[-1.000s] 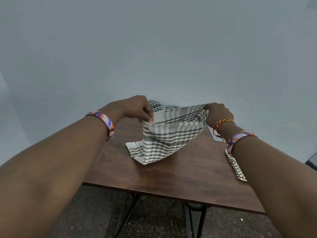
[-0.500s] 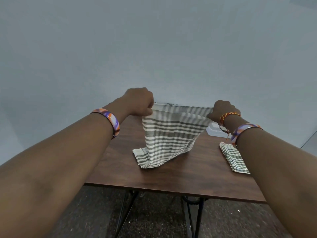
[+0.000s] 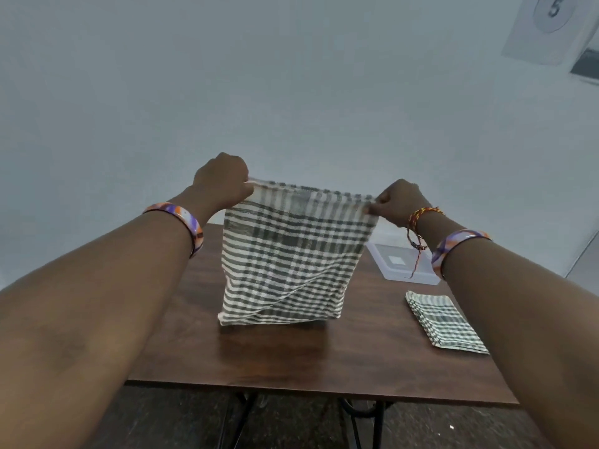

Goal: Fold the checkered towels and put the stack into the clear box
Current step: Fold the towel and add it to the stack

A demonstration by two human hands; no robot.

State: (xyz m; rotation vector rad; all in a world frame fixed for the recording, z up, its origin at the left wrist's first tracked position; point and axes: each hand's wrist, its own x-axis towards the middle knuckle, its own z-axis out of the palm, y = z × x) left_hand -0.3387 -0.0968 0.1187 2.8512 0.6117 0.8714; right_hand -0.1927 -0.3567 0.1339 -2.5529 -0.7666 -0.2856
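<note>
A grey-and-white checkered towel (image 3: 288, 257) hangs doubled over above the brown table (image 3: 291, 358), its lower edge just touching the wood. My left hand (image 3: 222, 179) pinches its top left corner and my right hand (image 3: 398, 200) pinches its top right corner, both raised and pulling the top edge taut. A folded checkered towel (image 3: 444, 322) lies flat on the table to the right. The clear box (image 3: 402, 264) stands behind it at the back right, partly hidden by my right wrist and the held towel.
A plain pale wall runs behind the table. A white sign with the number 5 (image 3: 551, 14) hangs at the upper right. Dark metal table legs (image 3: 356, 422) and a speckled dark floor show below the front edge.
Both hands have lifted the towel higher and drawn it out flat, so it now hangs straight instead of trailing crumpled on the table. The view has tilted, revealing the clear box.
</note>
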